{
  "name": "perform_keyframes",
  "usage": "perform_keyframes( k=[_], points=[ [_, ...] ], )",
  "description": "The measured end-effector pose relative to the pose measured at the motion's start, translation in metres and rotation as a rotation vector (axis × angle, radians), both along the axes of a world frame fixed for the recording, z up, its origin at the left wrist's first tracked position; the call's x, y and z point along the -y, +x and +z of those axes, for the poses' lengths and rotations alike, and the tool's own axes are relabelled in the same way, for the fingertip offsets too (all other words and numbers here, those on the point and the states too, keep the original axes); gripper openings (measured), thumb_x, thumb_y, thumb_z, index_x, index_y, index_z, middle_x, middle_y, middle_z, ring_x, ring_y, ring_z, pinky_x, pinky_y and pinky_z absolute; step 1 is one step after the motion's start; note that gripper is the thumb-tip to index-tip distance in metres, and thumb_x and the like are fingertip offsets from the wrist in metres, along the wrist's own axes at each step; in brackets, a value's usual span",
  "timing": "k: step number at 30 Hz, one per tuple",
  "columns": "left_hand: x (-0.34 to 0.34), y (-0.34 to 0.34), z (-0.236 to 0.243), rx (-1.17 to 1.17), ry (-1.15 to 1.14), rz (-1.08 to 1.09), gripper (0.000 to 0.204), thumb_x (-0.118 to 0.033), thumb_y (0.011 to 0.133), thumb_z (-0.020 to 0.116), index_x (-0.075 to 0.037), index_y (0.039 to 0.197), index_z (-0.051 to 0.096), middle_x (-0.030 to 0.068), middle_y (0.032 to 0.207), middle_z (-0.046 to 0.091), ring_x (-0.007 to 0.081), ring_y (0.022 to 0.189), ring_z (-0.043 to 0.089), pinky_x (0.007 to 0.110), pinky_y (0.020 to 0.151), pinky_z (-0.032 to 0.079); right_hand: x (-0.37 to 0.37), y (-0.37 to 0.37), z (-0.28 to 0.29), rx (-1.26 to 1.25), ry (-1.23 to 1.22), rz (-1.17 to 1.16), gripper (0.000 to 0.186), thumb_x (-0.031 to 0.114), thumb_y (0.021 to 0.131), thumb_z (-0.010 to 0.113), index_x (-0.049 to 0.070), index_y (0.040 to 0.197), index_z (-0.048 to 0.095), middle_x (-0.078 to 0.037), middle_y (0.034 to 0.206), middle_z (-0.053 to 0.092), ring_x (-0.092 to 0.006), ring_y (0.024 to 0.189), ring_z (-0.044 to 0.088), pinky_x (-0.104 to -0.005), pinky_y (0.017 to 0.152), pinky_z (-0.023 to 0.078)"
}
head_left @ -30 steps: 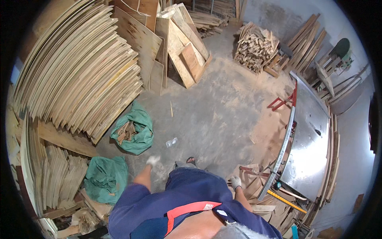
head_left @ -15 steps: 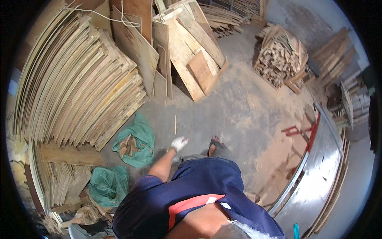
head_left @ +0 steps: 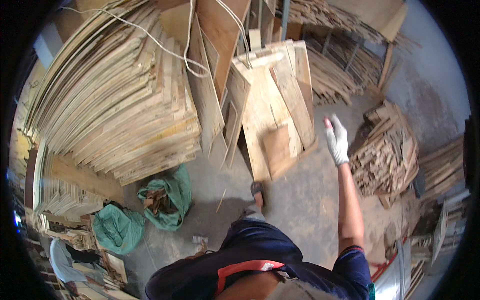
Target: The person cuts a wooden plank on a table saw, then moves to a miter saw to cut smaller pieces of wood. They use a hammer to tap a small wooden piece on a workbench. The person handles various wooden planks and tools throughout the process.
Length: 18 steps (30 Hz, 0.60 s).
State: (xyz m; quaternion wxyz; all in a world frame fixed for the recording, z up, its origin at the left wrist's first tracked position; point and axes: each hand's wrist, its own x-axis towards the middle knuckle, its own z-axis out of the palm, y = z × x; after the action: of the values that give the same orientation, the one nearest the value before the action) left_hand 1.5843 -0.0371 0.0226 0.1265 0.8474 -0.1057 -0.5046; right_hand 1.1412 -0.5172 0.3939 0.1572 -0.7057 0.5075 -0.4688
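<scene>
From the wearer's head, just above the shirt (head_left: 265,247), the one wide fisheye view faces steeply down and forward. The shirt is nearest the lens; the right hand (head_left: 337,145) is farther off, ahead and right of the shirt; the floor (head_left: 310,195) spreads beyond it, with slats (head_left: 325,71) farthest ahead.

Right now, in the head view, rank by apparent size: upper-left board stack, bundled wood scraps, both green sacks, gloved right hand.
1. Upper-left board stack
2. Bundled wood scraps
3. Green sack holding wood pieces and other green sack: too alike to rank
4. Gloved right hand
</scene>
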Motion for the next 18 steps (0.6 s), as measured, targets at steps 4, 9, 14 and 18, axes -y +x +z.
perform_keyframes(
  k=[4, 9, 14, 18],
  points=[
    [0.097, -0.013, -0.017, 0.071, -0.152, 0.081, 0.083, -0.067, 0.100, 0.037, 0.001, 0.146, 0.049, 0.0205, 0.147, 0.052, 0.0346, 0.139, 0.047, 0.041, 0.114, 0.036, 0.108, 0.126, 0.146, 0.010, -0.269, 0.439, 0.036, 0.027, 0.102, 0.055, 0.003, 0.128, 0.062, -0.019, 0.114, 0.072, -0.0317, 0.107, 0.070, -0.0369, 0.094, 0.052],
    [0.305, -0.004, 0.037, 0.242, -0.683, 0.034, 0.076, -0.061, 0.101, 0.043, 0.001, 0.144, 0.050, 0.0241, 0.141, 0.057, 0.0392, 0.134, 0.051, 0.042, 0.113, 0.036, 0.207, 0.267, 0.256, 0.008, -0.543, 0.613, 0.048, 0.046, 0.103, 0.051, 0.004, 0.124, 0.057, -0.019, 0.090, 0.073, -0.0408, 0.097, 0.069, -0.0467, 0.082, 0.052],
    [0.473, 0.025, 0.240, 0.589, -1.342, -0.169, 0.061, -0.049, 0.102, 0.046, -0.001, 0.139, 0.053, 0.0247, 0.134, 0.060, 0.0421, 0.128, 0.054, 0.044, 0.111, 0.038, 0.291, 0.379, 0.311, 0.071, -0.401, 0.559, 0.068, 0.058, 0.095, 0.055, -0.001, 0.129, 0.054, -0.024, 0.099, 0.073, -0.0414, 0.105, 0.067, -0.0485, 0.089, 0.051],
    [0.523, 0.033, 0.425, 0.913, -1.634, -0.225, 0.056, -0.042, 0.103, 0.049, -0.001, 0.140, 0.052, 0.0256, 0.133, 0.060, 0.0404, 0.125, 0.057, 0.045, 0.104, 0.043, 0.318, 0.429, 0.336, 0.056, -0.331, 0.532, 0.068, 0.061, 0.092, 0.058, -0.002, 0.118, 0.061, -0.027, 0.102, 0.071, -0.0416, 0.106, 0.067, -0.0459, 0.090, 0.051]
  ],
)
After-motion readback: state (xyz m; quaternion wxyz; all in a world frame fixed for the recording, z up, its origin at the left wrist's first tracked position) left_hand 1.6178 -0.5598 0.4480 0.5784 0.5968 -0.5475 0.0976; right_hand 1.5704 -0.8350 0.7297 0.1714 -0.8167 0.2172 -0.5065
